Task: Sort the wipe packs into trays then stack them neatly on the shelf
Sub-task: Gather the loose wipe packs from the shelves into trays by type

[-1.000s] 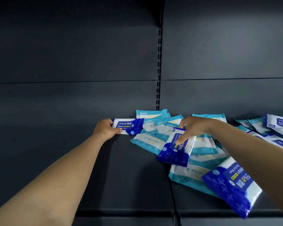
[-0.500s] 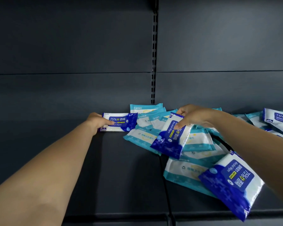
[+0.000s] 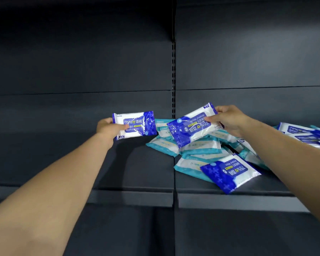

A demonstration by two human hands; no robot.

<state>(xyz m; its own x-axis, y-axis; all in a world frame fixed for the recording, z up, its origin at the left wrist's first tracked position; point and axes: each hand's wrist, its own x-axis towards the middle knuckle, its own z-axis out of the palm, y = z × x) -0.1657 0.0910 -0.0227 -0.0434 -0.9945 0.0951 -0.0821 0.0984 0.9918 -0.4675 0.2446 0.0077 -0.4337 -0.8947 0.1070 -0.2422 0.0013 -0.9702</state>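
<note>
Head view: the left hand grips a blue alcohol wipe pack by its left end, held up to the left of the teal pile on the shelf. The right hand pinches a second blue pack, tilted, above that pile. A third blue pack lies at the pile's near side, by the shelf's front edge. Left of the pile the shelf surface is bare.

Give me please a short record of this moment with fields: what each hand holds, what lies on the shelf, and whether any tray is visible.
left hand: grips a blue wipe pack, lifted off the shelf
right hand: grips a second blue pack, tilted, above the pile
shelf: loose pile of teal packs; one blue pack near the front edge; more blue packs at far right
trays: none visible
</note>
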